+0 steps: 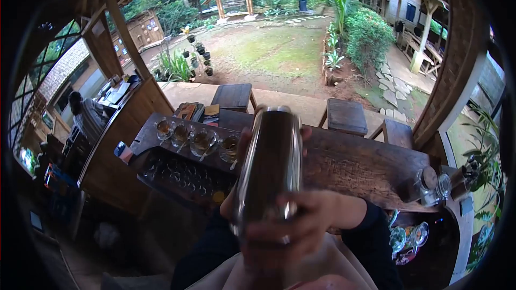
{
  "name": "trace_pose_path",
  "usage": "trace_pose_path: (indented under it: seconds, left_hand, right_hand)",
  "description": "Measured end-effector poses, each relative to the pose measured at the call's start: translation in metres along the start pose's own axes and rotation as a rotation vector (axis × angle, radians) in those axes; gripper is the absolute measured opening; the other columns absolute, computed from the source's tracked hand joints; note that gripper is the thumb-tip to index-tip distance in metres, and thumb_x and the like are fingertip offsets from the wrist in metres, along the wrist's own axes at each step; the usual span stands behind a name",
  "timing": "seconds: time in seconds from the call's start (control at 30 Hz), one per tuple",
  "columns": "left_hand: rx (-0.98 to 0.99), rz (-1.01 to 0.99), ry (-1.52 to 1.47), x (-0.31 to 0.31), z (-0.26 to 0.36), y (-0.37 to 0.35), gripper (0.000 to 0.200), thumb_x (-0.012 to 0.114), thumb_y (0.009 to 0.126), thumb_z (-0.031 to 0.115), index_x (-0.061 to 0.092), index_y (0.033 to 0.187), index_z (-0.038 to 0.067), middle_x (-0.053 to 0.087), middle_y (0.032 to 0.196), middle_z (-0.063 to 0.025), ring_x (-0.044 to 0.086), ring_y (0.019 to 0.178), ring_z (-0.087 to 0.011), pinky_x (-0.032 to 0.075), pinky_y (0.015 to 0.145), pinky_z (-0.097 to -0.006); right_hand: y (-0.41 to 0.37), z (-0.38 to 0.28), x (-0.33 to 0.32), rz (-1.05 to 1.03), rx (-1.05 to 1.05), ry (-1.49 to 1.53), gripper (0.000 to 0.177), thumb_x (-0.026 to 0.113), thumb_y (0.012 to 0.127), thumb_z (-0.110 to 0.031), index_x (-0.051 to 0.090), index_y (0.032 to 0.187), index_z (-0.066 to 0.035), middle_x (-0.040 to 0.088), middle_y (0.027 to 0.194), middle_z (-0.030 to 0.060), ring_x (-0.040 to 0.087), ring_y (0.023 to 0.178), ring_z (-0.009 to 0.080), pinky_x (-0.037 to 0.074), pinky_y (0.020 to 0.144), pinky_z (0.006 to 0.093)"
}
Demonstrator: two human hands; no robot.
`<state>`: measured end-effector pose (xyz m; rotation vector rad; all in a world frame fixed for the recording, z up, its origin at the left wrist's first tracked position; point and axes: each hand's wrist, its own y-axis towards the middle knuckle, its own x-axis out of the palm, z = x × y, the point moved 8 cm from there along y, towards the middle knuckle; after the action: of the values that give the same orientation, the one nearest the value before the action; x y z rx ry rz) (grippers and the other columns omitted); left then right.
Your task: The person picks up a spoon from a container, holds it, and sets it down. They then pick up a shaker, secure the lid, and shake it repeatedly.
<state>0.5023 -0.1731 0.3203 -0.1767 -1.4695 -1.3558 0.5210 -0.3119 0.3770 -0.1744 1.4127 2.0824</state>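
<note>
A tall shiny metal shaker (271, 156) stands tilted close in front of me, smeared by motion. Low on its near side, my right hand (293, 220) is closed around it with blurred fingers. My left hand (244, 147) wraps it from behind on the left; its fingers show in part at both edges, the rest hidden by the metal. Just left of the shaker, a glass cup (229, 147) of amber drink is on the wooden counter (355, 166). Further glass cups (202, 143) with similar drink and spoons line up beside it.
A dark tray (156, 174) with several upturned glasses lies in front of the cups. Glass jars (428, 185) stand at the counter's right end. Wooden stools (346, 115) are beyond the counter. A person (86, 115) is by a side counter at left.
</note>
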Motion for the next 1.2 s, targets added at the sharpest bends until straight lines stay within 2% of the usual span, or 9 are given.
trace_pose_path:
  seconds: [0.2,0.27,0.43,0.6,0.7,0.73,0.8,1.07,1.2]
  left_hand:
    - [-0.046,0.256,-0.403,-0.079,0.03,-0.03,0.045,0.056,0.088,0.034,0.044,0.125,0.014,0.054,0.116,-0.0168,0.054,0.107,-0.0319,0.051,0.084,-0.0432]
    - [0.596,0.647,0.103,-0.136,0.07,-0.064,0.05,0.055,0.086,0.038,0.045,0.123,0.005,0.057,0.108,-0.0167,0.058,0.099,-0.0274,0.051,0.083,-0.0398]
    - [-0.219,0.084,-0.622,-0.08,0.032,-0.041,0.05,0.067,0.081,0.023,0.045,0.124,0.012,0.047,0.122,-0.0068,0.044,0.119,-0.0217,0.041,0.098,-0.0388]
    - [0.417,-0.206,0.29,0.01,0.043,-0.018,0.073,0.056,0.082,0.052,0.038,0.13,0.001,0.039,0.132,-0.0226,0.047,0.114,-0.0364,0.045,0.093,-0.0457]
    - [0.293,0.506,-0.338,-0.103,0.055,-0.054,0.047,0.058,0.086,0.024,0.039,0.125,0.005,0.05,0.109,-0.0123,0.051,0.108,-0.0248,0.044,0.093,-0.0411]
    - [0.13,-0.198,-0.955,-0.092,0.045,-0.051,0.051,0.058,0.086,0.029,0.037,0.126,0.005,0.049,0.107,-0.0111,0.051,0.103,-0.0214,0.043,0.094,-0.0394]
    - [0.091,-0.065,-0.757,-0.082,0.034,-0.04,0.052,0.055,0.087,0.033,0.038,0.126,0.005,0.05,0.11,-0.0124,0.051,0.105,-0.0237,0.044,0.094,-0.0401]
    - [0.359,0.003,0.206,-0.001,0.028,-0.024,0.072,0.047,0.086,0.052,0.032,0.136,0.003,0.043,0.13,-0.0234,0.046,0.119,-0.0364,0.045,0.093,-0.0478]
    - [-0.192,-0.209,-0.748,-0.044,-0.003,-0.026,0.055,0.042,0.089,0.048,0.051,0.115,0.001,0.058,0.11,-0.0198,0.058,0.101,-0.0283,0.05,0.085,-0.0444]
  right_hand:
    - [-0.043,0.073,0.024,0.137,0.325,0.272,0.032,0.067,0.075,-0.026,0.061,0.104,-0.015,0.056,0.116,0.0103,0.054,0.111,0.0254,0.039,0.09,0.0478]
    - [-0.068,0.123,0.053,0.327,1.015,0.455,0.031,0.071,0.069,-0.017,0.064,0.099,-0.015,0.06,0.106,0.0184,0.055,0.107,0.0284,0.034,0.095,0.0542]
    - [-0.012,0.059,0.04,-0.097,0.407,0.194,0.034,0.064,0.076,-0.03,0.063,0.107,-0.016,0.053,0.119,0.0067,0.053,0.112,0.0286,0.032,0.096,0.055]
    - [-0.026,-0.002,0.025,0.419,-0.071,0.146,0.024,0.062,0.077,-0.03,0.064,0.101,-0.027,0.055,0.118,-0.0057,0.054,0.112,0.0277,0.032,0.097,0.051]
    - [-0.053,0.065,0.049,0.171,0.382,0.159,0.024,0.065,0.076,-0.03,0.063,0.099,-0.024,0.056,0.116,0.006,0.055,0.109,0.0263,0.037,0.094,0.0509]
    - [-0.05,0.068,0.049,0.175,0.389,0.148,0.024,0.065,0.076,-0.03,0.063,0.099,-0.024,0.056,0.116,0.006,0.055,0.109,0.0263,0.037,0.094,0.0509]
    - [-0.076,0.108,0.051,0.359,1.021,0.36,0.029,0.068,0.072,-0.03,0.063,0.099,-0.02,0.055,0.117,0.0098,0.054,0.11,0.0271,0.039,0.091,0.0515]
    - [-0.008,-0.017,-0.002,0.369,-0.114,0.068,0.02,0.062,0.078,-0.018,0.062,0.097,-0.02,0.058,0.113,0.0049,0.051,0.114,0.0273,0.043,0.087,0.0455]
    - [-0.053,0.067,0.037,0.204,0.528,0.211,0.039,0.072,0.069,-0.025,0.06,0.104,-0.013,0.055,0.115,0.0135,0.054,0.108,0.0325,0.045,0.085,0.0424]
